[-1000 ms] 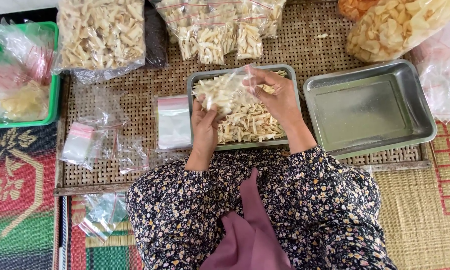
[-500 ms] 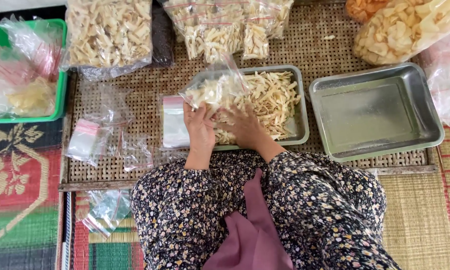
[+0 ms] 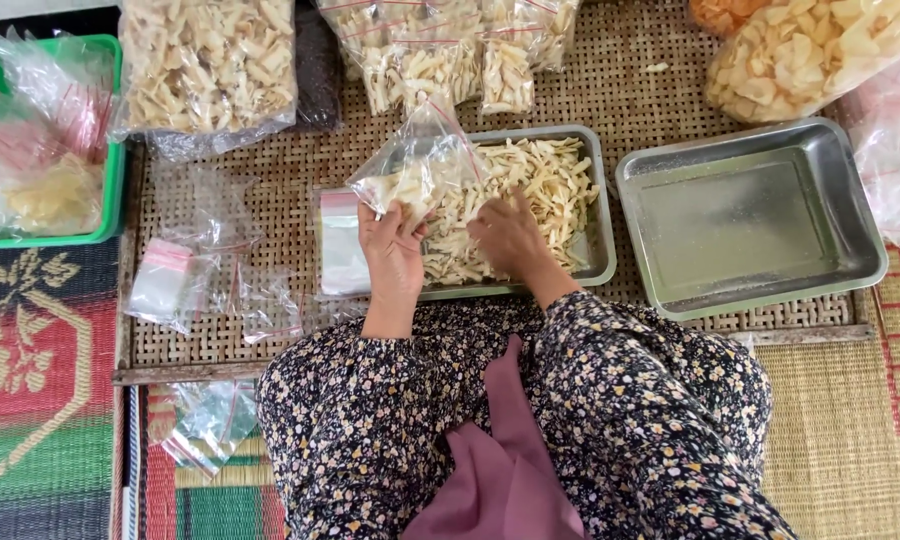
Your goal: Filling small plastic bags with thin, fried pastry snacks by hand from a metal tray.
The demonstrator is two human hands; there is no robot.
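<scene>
- Left hand (image 3: 392,250) grips a small clear bag (image 3: 420,165) from below, fingers closed on its lower edge; the bag stands up at a tilt over the left end of the steel tray, partly filled with pale chip strips, its mouth pointing up and to the right.
- Right hand (image 3: 510,235) lies palm down on the heap of pale strips (image 3: 545,175) in the tray, fingers curled into them; whether it has any pinched I cannot tell.
- Holding the strips is a rectangular steel tray (image 3: 602,215), which sits on a woven bamboo mat (image 3: 300,170) just in front of the person's knees.
- Just right of it, close but apart, sits a second steel tray (image 3: 750,220), with nothing in it.
- Flat against the left side of the filled tray lies a stack of unused clear bags (image 3: 345,245) with a pink strip along the top.
- Farther left, more small clear bags (image 3: 170,280) lie loose on the mat, and another (image 3: 210,420) lies below the mat's wooden edge.
- Along the far edge stand a large bag of strips (image 3: 210,65), a row of small filled bags (image 3: 440,55), and at the right a big bag of round chips (image 3: 800,55).
- At the far left, a green basket (image 3: 110,190) holds crumpled plastic bags.
- Both arms wear dark flowered sleeves (image 3: 620,380).
</scene>
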